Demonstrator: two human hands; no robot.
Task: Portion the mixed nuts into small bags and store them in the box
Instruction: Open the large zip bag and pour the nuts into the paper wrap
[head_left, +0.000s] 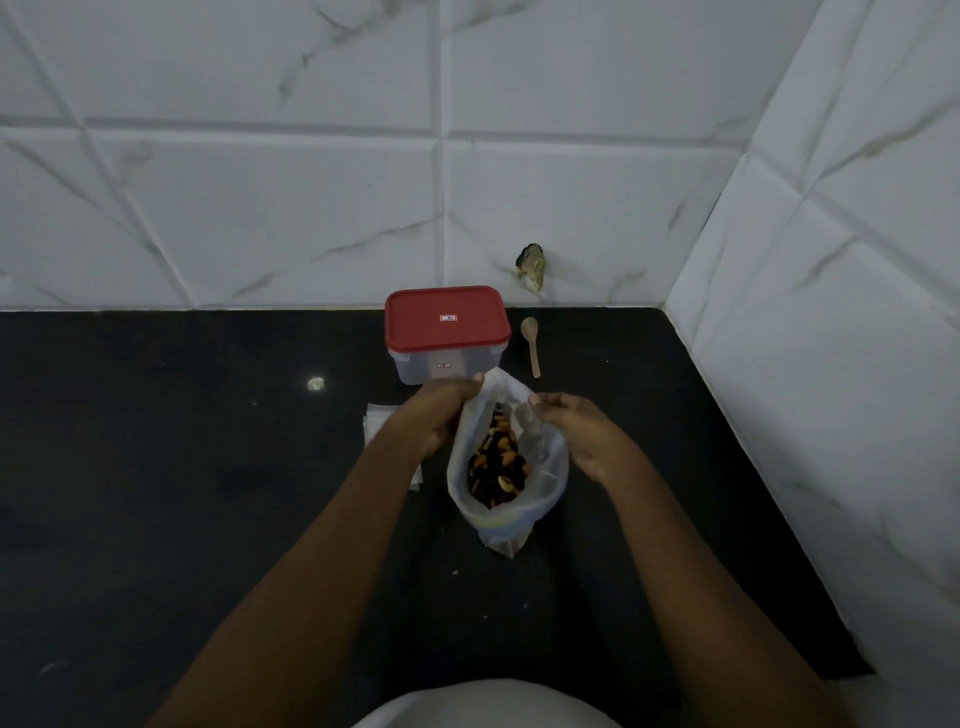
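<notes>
Holding the nut bag (506, 467) open, left hand (441, 415) and right hand (582, 436) each pinch its rim.
Box (447, 338) labels are too small to read.

Bench (182, 493): black, glossy, set into a corner of white tiled walls.
Box (447, 338): clear with red lid, at the back by the wall.
Spoon (532, 345): wooden, just right of the box.
Bag (506, 467): clear, open, holding mixed nuts.
Small bags (387, 431): flat pile, left of the bag.
</notes>
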